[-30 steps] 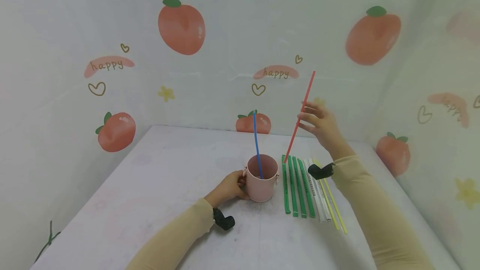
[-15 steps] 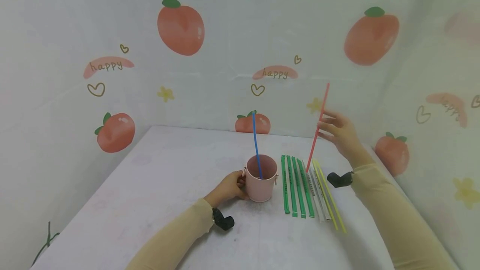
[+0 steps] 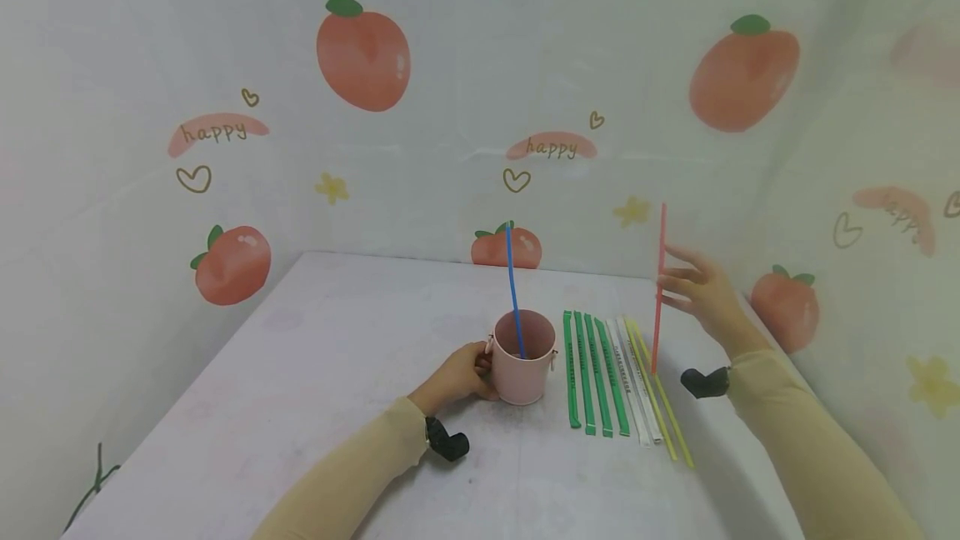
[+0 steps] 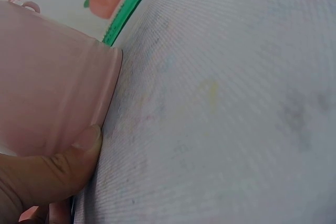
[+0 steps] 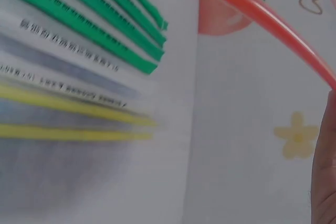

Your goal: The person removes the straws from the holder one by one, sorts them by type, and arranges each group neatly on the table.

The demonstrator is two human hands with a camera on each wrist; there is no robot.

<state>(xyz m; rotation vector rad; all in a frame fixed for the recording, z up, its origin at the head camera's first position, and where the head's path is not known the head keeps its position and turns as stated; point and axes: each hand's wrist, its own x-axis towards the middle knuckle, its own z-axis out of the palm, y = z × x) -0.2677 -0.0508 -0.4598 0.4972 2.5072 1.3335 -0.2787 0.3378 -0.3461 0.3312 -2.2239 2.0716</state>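
Observation:
My right hand (image 3: 705, 294) pinches a red drinking straw (image 3: 662, 227) and holds it nearly upright, its lower end over the yellow straws (image 3: 667, 407). In the right wrist view, the red straw (image 5: 262, 17) crosses the top, with only part of the hand showing. My left hand (image 3: 456, 372) grips the left side of a small pink bucket (image 3: 520, 382) standing on the table. A thumb (image 4: 68, 166) presses near the bucket's base in the left wrist view. One blue straw (image 3: 512, 277) leans inside the bucket, sticking out well above its rim.
Right of the bucket lie several green-wrapped straws (image 3: 588, 382) side by side, then white-wrapped straws (image 3: 633, 390). The yellow straws end the row. A pale cloth covers the table (image 3: 360, 332); behind it hangs a fruit-printed curtain (image 3: 442, 132).
My right hand has moved to the right and lower with the red straw, which has swung from a slant to nearly upright. The left hand and bucket have stayed put.

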